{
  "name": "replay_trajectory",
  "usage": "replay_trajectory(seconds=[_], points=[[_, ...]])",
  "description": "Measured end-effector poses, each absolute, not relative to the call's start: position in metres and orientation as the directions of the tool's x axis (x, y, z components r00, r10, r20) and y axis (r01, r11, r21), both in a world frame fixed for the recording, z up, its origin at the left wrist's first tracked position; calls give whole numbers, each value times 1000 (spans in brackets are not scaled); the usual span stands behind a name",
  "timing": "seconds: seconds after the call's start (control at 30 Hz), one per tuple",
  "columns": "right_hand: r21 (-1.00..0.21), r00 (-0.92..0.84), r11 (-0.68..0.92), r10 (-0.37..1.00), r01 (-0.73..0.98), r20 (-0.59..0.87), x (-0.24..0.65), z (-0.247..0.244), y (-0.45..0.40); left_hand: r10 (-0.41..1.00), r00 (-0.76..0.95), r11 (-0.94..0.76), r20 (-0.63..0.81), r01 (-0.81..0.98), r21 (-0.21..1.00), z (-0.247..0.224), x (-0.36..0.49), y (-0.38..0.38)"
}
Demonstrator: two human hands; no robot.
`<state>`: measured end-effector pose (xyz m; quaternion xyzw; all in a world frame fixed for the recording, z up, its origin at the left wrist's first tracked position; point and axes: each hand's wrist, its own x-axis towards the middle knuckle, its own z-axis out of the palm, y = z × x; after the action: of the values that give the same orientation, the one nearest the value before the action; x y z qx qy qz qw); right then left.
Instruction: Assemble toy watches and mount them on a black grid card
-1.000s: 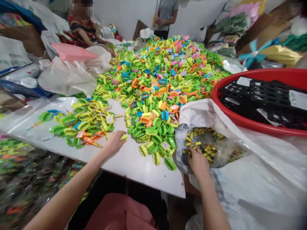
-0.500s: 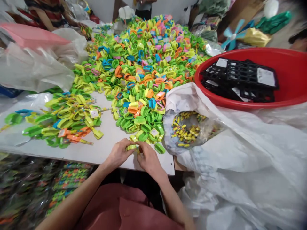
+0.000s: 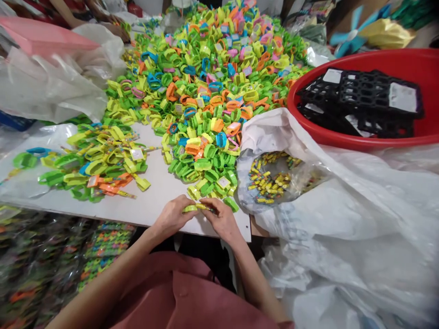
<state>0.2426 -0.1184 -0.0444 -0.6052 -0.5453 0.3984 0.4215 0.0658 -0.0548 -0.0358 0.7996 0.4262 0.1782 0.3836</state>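
At the front edge of the white table [image 3: 157, 208], my left hand [image 3: 173, 215] pinches a yellow plastic toy watch [image 3: 189, 208]. My right hand [image 3: 222, 222] grips a slim yellow printed stick [image 3: 203, 207], its near end meeting the toy watch. Fingers partly cover both pieces, so I cannot tell whether they are joined. Just beyond my hands spreads a big heap of toy watches [image 3: 202, 164] in green, yellow, orange, blue and pink. On the left lies a smaller pile of toy watches [image 3: 99, 164], with printed sticks poking out of several.
An open plastic bag [image 3: 264, 132] on the right contains many yellow printed sticks [image 3: 270, 187]. Behind it, a red basin [image 3: 343, 137] holds black lattice trays [image 3: 370, 93]. A pink container [image 3: 48, 36] sits at left, near another person's arm [image 3: 65, 13]. Packed bags [image 3: 41, 260] lie below.
My right hand has shifted slightly right, and the yellow stick now shows between my hands, against the toy watch. The view has tilted down a little.
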Motion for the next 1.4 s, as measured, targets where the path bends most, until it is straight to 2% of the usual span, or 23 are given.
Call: replay_trajectory(seconds=[0.2, 0.37, 0.53, 0.67, 0.73, 0.8, 0.87, 0.93, 1.0, 1.03, 1.1, 1.17, 1.23, 1.4], points=[[-901, 3, 127, 990, 415, 141, 253, -40, -118, 799, 595, -339, -82, 559, 757, -32, 70, -56], [-875, -110, 219, 976, 432, 190, 254, -44, -119, 787, 602, -313, -132, 575, 756, -30, 70, -58], [-868, -197, 214, 971, 448, 137, 262, -43, -119, 763, 630, -373, -141, 608, 701, -33, 69, -61], [-874, -362, 240, 929, 423, 80, 267, -37, -121, 744, 668, -528, 1, 587, 613, -47, 68, -82], [-908, -403, 201, 914, 367, 40, 265, -37, -123, 726, 686, -579, 50, 571, 582, -54, 70, -92], [-933, -398, 136, 917, 334, -9, 263, -39, -122, 722, 689, -602, 70, 575, 553, -55, 69, -93], [-922, -293, 84, 956, 378, -33, 270, -42, -119, 716, 695, -630, 69, 600, 493, -43, 61, -79], [-869, -63, 35, 998, 494, 4, 290, -43, -115, 771, 634, -608, 63, 702, 371, -15, 44, -50], [-763, 181, -49, 979, 645, 90, 324, -43, -110, 896, 428, -443, 117, 878, 180, 20, 24, -13], [-687, 264, -106, 956, 719, 128, 343, -44, -108, 938, 295, -312, 183, 947, 75, 35, 17, 5], [-501, 314, -206, 939, 841, 141, 378, -49, -104, 956, 228, -221, 185, 974, -55, 53, 11, 38], [-316, 296, -255, 951, 914, 88, 400, -58, -100, 949, 314, -310, 39, 947, -79, 50, 21, 64], [-196, 279, -266, 959, 944, 42, 405, -68, -96, 910, 403, -408, -98, 912, -33, 30, 39, 82], [-91, 267, -265, 964, 960, 10, 398, -75, -89, 877, 464, -466, -126, 885, 14, -11, 60, 101]])
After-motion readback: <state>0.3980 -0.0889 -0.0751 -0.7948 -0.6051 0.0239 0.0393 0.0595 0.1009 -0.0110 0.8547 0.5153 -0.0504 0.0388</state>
